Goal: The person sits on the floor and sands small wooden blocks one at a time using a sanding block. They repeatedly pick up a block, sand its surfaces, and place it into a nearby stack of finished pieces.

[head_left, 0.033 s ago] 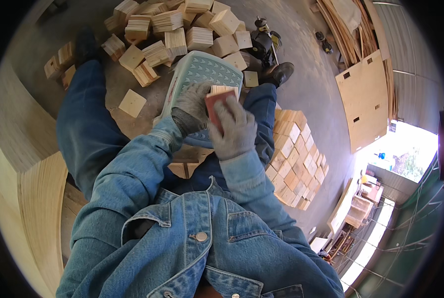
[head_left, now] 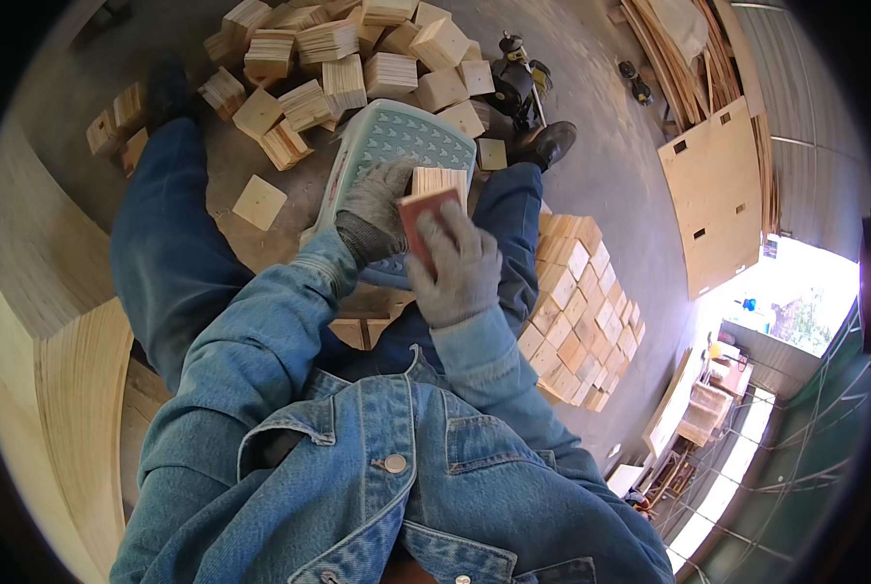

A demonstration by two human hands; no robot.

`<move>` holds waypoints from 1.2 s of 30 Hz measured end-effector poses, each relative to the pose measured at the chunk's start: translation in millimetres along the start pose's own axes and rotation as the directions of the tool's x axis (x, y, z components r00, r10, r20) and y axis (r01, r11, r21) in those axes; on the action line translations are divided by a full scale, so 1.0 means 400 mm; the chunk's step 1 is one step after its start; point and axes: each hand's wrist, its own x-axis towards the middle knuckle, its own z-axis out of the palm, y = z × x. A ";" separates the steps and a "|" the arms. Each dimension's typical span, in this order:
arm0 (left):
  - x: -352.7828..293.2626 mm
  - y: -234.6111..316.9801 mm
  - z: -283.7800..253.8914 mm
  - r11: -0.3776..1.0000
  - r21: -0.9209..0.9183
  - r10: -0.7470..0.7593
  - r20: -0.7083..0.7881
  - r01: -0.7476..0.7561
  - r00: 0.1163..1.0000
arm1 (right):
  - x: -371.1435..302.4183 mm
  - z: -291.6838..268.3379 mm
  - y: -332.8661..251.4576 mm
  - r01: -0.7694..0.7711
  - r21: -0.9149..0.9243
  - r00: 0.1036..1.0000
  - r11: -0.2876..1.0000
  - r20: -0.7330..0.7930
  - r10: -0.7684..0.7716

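On the pale blue-green plastic stool point(head_left: 411, 133) between my legs, a stack of thin wooden pieces point(head_left: 440, 179) stands with its layered edges showing. My left hand point(head_left: 375, 206), in a grey glove, is closed against the left side of this stack, its fingertips partly hidden. A flat reddish-brown sanding block point(head_left: 418, 222) is gripped in my gloved right hand point(head_left: 460, 261), fingers lying over its top. The block rests at the near edge of the stack and covers its lower part.
Beyond the stool lies a heap of wooden blocks point(head_left: 328, 44). One square piece point(head_left: 259, 202) is on the floor to the left. Neatly stacked blocks point(head_left: 581, 311) stand by my right leg. A black power tool point(head_left: 518, 88) sits near my right shoe; a plywood panel point(head_left: 713, 195) leans farther right.
My right hand has drawn the sanding block slightly toward me, uncovering more of the wooden stack. My left hand stays in place.
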 end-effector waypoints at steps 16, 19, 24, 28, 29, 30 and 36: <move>-0.016 0.041 -0.007 1.000 0.000 0.019 -0.126 -0.019 0.992 | 0.326 0.053 0.115 -0.179 -0.038 0.982 0.983 -0.072 0.176; -0.010 0.035 -0.005 0.999 0.040 0.004 -0.119 0.001 0.993 | 0.366 0.054 0.123 -0.223 -0.083 0.975 0.971 -0.024 0.222; -0.010 0.039 -0.017 0.999 -0.019 -0.037 -0.025 0.037 0.999 | 0.183 0.037 0.115 -0.129 -0.016 0.988 0.992 -0.088 0.127; -0.011 0.022 -0.017 0.998 -0.057 0.024 -0.093 -0.029 0.995 | 0.018 -0.003 0.069 -0.083 -0.008 0.992 0.996 -0.093 0.082; -0.010 0.019 -0.016 0.999 -0.042 0.014 -0.091 -0.018 0.996 | -0.012 -0.010 0.063 -0.069 0.005 0.994 0.998 -0.087 0.069; -0.011 0.027 -0.018 0.999 -0.031 0.007 -0.082 -0.009 0.997 | -0.043 -0.016 0.060 -0.061 0.015 0.995 0.998 -0.080 0.062; -0.012 0.035 -0.023 1.000 -0.020 -0.017 -0.055 0.016 0.998 | -0.081 -0.015 0.061 -0.033 0.066 0.993 0.997 -0.113 0.041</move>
